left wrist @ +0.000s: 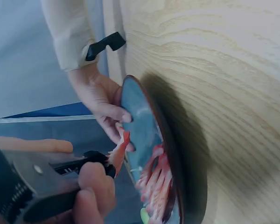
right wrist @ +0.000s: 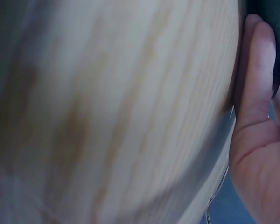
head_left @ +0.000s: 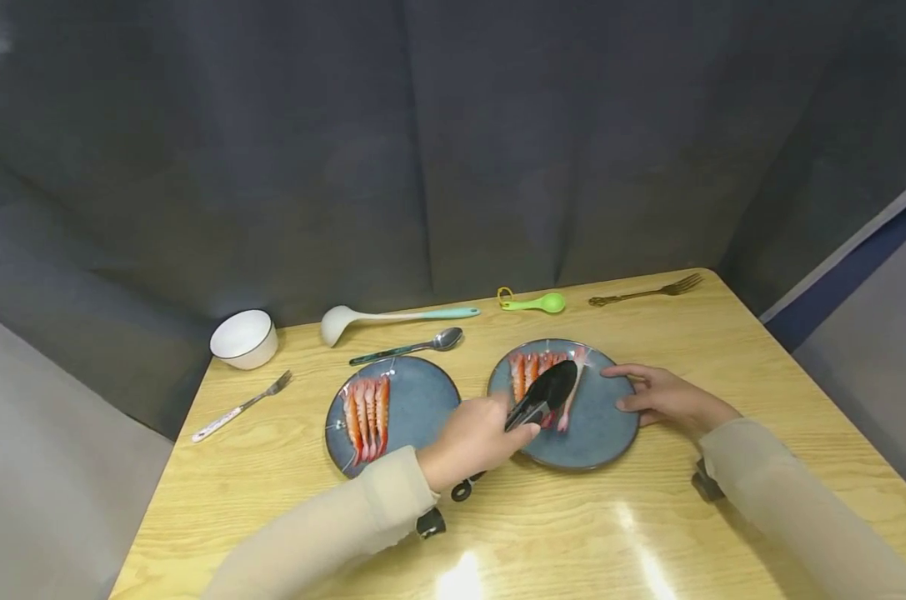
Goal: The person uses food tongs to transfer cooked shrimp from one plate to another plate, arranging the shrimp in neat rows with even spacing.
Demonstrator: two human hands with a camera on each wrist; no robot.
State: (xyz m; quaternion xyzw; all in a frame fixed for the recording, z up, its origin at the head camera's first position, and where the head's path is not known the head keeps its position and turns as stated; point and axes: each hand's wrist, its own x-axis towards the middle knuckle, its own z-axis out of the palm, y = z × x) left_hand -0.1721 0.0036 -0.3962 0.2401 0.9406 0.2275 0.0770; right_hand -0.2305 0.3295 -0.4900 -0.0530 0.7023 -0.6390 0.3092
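Note:
In the head view my left hand (head_left: 478, 437) grips black tongs (head_left: 546, 393), reaching over the right blue-grey plate (head_left: 598, 437). A single shrimp (left wrist: 117, 154) hangs at the tips of the tongs in the left wrist view, above that plate. Several more shrimp (head_left: 526, 371) lie side by side on the plate's left half, partly hidden by the tongs. My right hand (head_left: 666, 398) pinches the plate's right rim, thumb on top and fingers (right wrist: 261, 70) beneath. On the left plate (head_left: 422, 400) a row of several shrimp (head_left: 366, 417) lies along its left side.
Along the back lie a white bowl (head_left: 244, 340), a ladle (head_left: 385, 317), a metal spoon (head_left: 415, 345), a green measuring spoon (head_left: 535, 303) and a bronze-coloured fork (head_left: 648, 292). Another fork (head_left: 242, 406) lies at the left. Dark curtains (head_left: 422, 150) stand behind the table.

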